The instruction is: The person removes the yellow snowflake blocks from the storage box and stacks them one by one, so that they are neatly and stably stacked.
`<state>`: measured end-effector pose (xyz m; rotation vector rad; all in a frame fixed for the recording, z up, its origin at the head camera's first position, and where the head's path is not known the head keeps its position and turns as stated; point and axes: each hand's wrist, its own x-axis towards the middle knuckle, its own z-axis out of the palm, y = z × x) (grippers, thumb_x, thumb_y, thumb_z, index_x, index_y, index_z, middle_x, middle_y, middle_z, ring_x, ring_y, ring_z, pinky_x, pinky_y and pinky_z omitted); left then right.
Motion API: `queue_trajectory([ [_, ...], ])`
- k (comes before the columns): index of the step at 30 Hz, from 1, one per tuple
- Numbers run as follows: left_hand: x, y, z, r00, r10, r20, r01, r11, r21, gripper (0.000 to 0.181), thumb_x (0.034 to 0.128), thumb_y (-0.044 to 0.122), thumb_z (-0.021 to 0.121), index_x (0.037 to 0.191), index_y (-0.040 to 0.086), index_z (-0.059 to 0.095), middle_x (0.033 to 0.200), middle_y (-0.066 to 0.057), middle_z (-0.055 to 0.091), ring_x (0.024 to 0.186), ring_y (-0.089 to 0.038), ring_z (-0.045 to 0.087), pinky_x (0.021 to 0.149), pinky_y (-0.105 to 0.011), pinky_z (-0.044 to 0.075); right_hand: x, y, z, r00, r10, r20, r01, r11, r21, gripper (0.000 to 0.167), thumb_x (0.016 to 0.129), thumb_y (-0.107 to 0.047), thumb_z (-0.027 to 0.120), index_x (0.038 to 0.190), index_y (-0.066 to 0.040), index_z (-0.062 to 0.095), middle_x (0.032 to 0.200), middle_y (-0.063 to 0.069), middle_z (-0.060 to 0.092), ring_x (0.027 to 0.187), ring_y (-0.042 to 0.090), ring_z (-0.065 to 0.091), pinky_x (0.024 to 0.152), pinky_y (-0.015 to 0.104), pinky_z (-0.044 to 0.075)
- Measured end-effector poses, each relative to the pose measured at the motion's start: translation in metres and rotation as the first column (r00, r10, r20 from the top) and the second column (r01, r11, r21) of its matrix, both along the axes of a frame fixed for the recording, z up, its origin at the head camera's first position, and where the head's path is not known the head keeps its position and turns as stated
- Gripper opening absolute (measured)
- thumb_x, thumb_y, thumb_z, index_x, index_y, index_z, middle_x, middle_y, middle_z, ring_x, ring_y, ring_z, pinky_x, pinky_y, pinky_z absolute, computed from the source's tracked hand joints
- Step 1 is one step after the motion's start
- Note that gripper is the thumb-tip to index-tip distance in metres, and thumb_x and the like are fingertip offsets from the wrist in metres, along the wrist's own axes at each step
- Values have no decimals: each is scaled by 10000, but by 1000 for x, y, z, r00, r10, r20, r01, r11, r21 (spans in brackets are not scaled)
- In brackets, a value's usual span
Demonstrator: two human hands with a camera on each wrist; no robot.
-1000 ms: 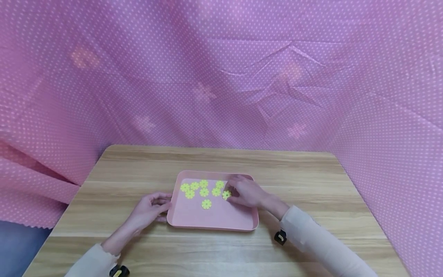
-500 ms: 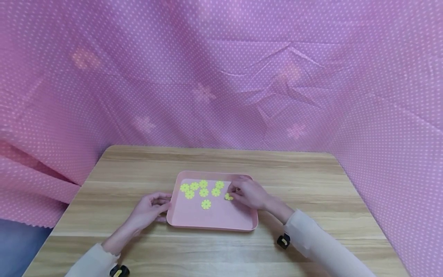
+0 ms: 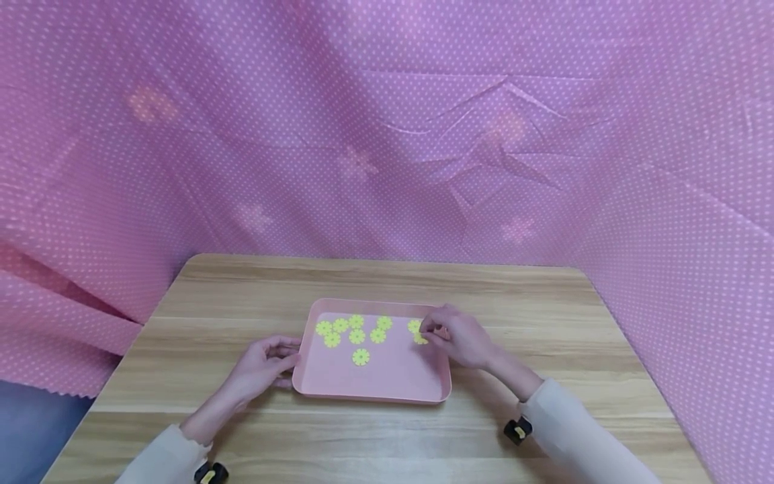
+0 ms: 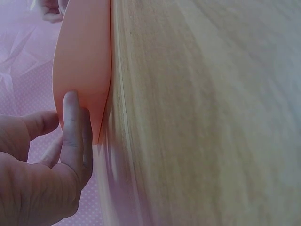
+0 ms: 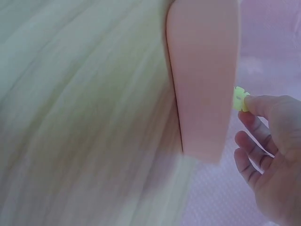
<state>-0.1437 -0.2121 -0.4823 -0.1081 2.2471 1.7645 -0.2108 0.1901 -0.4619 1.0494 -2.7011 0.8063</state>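
Left hand (image 3: pixel 261 368) loosely touches the tray (image 3: pixel 377 382) at its left edge; right hand (image 3: pixel 462 338) pinches a disc (image 3: pixel 420 339) near the right

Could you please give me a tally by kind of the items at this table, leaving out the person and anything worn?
Yellow discs: 10, including the one pinched by the right hand
Pink tray: 1
Total: 11
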Motion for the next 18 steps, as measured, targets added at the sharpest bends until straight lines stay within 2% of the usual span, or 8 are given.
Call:
queue_trajectory([
  [7, 0, 0, 0, 1000, -4, -14, 4, 1000, -11, 435, 1024, 55, 653, 1413, -105, 543, 1223, -263, 664, 920, -193, 713, 737, -363, 705, 2, 28, 6, 996, -85, -31, 82, 993, -79, 111, 913, -83, 798, 983, -163, 768, 959, -31, 768, 882, 118, 673, 725, 305, 609],
  [12, 0, -1, -1, 1000, -6, -16, 6, 1000, -10, 429, 1029, 53, 646, 1412, -108, 542, 1212, -261, 664, 924, -194, 712, 733, -360, 704, 1, 49, 8, 987, -158, 5, 157, 979, -131, 115, 913, -56, 790, 995, -135, 772, 942, -9, 766, 856, 100, 652, 696, 281, 588],
  [18, -1, -2, -1, 1000, -4, -13, 4, 1000, -11, 422, 1030, 59, 649, 1409, -101, 553, 1199, -251, 670, 917, -195, 711, 723, -359, 703, -4, 69, 4, 969, -221, 107, 236, 959, -160, 80, 943, -71, 770, 1003, -123, 759, 921, -6, 771, 781, 47, 631, 681, 198, 571],
])
